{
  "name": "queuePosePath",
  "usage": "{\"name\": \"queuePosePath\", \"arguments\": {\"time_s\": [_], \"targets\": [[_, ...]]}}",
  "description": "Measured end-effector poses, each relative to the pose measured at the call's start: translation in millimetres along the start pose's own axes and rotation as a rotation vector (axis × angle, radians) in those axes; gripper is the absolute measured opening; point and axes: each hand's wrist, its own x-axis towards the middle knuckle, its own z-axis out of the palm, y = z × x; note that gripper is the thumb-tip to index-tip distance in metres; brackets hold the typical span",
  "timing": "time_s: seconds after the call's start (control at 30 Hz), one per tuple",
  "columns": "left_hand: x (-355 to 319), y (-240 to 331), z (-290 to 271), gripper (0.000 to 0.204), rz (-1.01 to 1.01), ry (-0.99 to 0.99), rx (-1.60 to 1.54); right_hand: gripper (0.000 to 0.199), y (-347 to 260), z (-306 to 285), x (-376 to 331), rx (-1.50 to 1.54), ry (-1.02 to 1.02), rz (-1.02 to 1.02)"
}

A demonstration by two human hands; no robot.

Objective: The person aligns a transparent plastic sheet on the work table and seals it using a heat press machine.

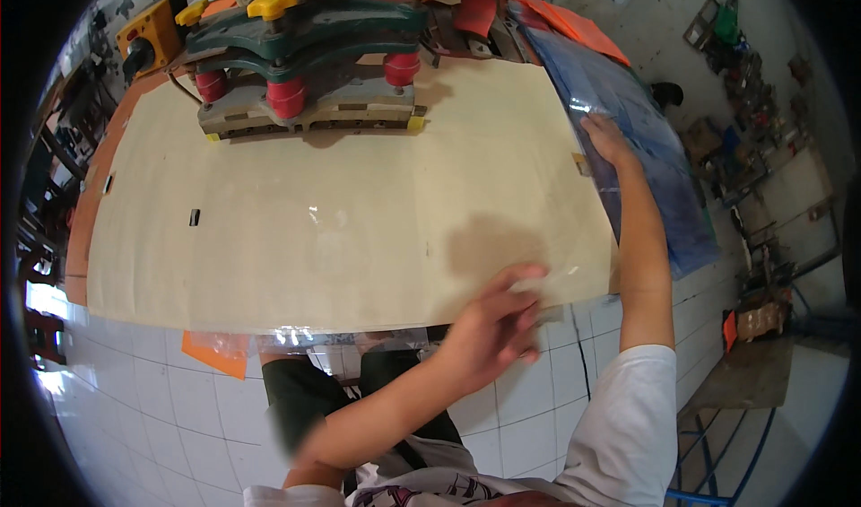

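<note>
My left hand (493, 323) flat, fingers spread, on clear film (359, 229) near table (90, 229) front edge. Right hand (610, 139) open on blue plastic sheet (655, 175), far right. Film spread under press (305, 67); pressing looks not yet done.

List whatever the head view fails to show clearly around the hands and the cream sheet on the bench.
- Left hand: motion blur smears the fingers, so contact with the clear plastic film is unclear.
- Right hand: fingertips lost against the blue translucent plastic sheets; grip unclear.
- Green press with red cylinders: top cut off by the upper edge.
- Cream sheet: small dark marks too small to identify.
</note>
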Motion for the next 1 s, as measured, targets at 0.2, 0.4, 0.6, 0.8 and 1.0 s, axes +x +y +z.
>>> {"name": "queuePosePath", "arguments": {"time_s": [0.2, 0.4, 0.6, 0.8, 1.0], "targets": [[-155.0, 30.1, -83.1, 0.034, -0.004, -0.004, 0.338, 0.063, -27.7, 0.6, -16.5, 0.144, 0.034, -0.033], [-330.2, 53.3, -117.2, 0.006, 0.037, 0.449, 1.107, 0.064, 12.9, 19.8, 17.2, 0.076, 0.05, -0.218], [-556.2, 53.0, -230.4, 0.021, 0.405, 1.067, 0.814, 0.067, 72.9, 12.3, 33.0, 0.09, 0.089, -0.335], [-781.5, 10.4, -269.0, 0.017, 0.805, 1.478, 0.782, 0.068, 0.4, 27.0, 12.5, 0.141, 0.099, -0.243], [-793.1, -43.1, -309.8, 0.015, 0.886, 1.804, 0.444, 0.076, 13.7, 8.5, 11.1, 0.277, 0.016, -0.172]]}}
